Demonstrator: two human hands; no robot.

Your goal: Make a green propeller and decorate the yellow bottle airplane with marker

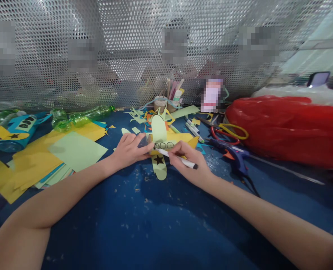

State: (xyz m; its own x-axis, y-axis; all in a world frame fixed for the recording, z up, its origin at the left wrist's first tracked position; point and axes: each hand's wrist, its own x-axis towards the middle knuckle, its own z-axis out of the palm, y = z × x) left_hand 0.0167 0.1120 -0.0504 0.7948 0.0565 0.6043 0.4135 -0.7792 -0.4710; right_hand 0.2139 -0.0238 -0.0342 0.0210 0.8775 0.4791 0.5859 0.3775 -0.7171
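Note:
A toy plane (159,128) of yellow and pale green paper, its body apparently a clear bottle, lies on the blue table. Round window outlines are drawn in black on its yellow side, and a black star marks the near wing. My left hand (131,150) grips the clear end of the body from the left. From the right, my right hand (191,165) pinches a white marker (180,159) with a black end. The marker's tip points at the plane's side, by the leftmost window; exact contact is too small to tell.
Yellow and green paper sheets (78,150) lie left, with a blue bottle plane (21,129) and green bottles (90,115) behind. On the right are scissors (225,133), a glue gun (238,159) and a red plastic bag (290,129). Perforated metal (132,45) stands behind paper scraps.

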